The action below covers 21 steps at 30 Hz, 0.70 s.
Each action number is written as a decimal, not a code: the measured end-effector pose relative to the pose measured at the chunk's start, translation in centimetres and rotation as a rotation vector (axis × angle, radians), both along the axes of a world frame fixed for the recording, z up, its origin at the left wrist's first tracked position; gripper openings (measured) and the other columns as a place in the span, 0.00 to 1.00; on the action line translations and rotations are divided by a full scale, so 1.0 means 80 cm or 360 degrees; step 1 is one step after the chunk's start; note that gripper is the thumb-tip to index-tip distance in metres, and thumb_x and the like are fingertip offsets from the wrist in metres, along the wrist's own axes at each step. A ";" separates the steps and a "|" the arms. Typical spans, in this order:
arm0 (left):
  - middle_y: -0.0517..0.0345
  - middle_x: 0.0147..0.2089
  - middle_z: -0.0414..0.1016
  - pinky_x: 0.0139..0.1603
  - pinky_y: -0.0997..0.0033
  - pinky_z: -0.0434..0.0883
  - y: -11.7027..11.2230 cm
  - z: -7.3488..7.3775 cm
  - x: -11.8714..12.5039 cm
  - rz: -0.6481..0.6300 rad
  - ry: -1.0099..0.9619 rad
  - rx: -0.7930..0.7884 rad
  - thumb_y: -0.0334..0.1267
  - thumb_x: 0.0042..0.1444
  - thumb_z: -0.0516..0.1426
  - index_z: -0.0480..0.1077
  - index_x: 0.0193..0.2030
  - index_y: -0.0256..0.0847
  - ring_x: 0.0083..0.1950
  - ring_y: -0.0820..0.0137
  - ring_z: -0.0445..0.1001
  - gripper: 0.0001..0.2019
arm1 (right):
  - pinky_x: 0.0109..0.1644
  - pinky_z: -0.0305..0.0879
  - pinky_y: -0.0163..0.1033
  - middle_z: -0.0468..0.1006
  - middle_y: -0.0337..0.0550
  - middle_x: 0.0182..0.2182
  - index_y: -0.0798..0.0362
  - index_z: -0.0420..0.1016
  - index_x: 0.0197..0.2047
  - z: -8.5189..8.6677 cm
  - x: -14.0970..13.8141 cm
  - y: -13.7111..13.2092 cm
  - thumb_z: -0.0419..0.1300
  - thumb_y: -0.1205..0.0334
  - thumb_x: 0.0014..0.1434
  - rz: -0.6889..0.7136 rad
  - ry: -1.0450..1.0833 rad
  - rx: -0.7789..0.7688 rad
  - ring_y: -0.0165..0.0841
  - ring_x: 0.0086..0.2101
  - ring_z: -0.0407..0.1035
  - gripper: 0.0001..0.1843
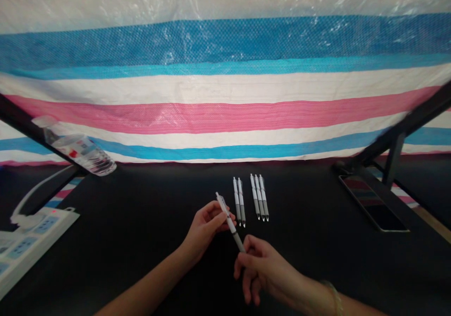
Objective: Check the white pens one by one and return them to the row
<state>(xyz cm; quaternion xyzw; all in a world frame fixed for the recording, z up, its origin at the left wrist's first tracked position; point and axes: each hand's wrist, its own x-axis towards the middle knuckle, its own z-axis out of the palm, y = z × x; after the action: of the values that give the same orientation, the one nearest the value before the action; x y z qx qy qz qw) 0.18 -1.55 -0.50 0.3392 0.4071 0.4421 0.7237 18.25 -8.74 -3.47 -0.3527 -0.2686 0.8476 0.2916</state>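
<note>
The left hand (pixel 204 226) and right hand (pixel 265 268) hold a pen (pixel 231 225), its tip seemingly hidden, near-left of five similar pens (pixel 259 197).

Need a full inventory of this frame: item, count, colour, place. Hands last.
held pen: 1, white and grey, between both hands
left pen group: 2, white and grey, on the table beyond the hands
right pen group: 3, white and grey, right of the pair
phone: 1, dark screen, table's right side
bottle: 1, clear, far left
power strip: 1, white with blue sockets, near left
plug: 1, white with white cable, in the strip
table: 1, black, under the pens
bars: black, left and right sides; full count unclear
striped sheet: white, blue and pink, behind the table
wristband: 1, pale, right wrist
left hand: 1, bare, on pen's upper part
right hand: 1, bare, at pen's grey end
</note>
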 end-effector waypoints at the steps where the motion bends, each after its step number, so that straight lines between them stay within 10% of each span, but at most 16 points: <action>1: 0.52 0.33 0.82 0.38 0.70 0.77 0.000 0.000 0.000 0.0000 -0.0001 -0.0003 0.42 0.48 0.72 0.76 0.37 0.36 0.34 0.67 0.81 0.15 | 0.19 0.63 0.28 0.79 0.41 0.31 0.51 0.61 0.40 -0.001 0.000 0.000 0.68 0.43 0.56 0.0006 -0.0002 0.0006 0.31 0.21 0.75 0.26; 21: 0.51 0.34 0.82 0.38 0.70 0.77 0.000 -0.001 0.000 0.0039 -0.0031 -0.0031 0.41 0.47 0.72 0.76 0.37 0.36 0.35 0.66 0.81 0.15 | 0.18 0.63 0.29 0.76 0.40 0.32 0.52 0.63 0.38 0.007 0.000 0.001 0.66 0.40 0.57 -0.0009 -0.0102 0.0063 0.28 0.19 0.72 0.26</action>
<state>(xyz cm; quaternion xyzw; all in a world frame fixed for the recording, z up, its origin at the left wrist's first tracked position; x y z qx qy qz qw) 0.20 -1.54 -0.58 0.3228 0.4086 0.4502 0.7254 18.26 -8.63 -2.95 -0.3746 -0.2933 0.8296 0.2922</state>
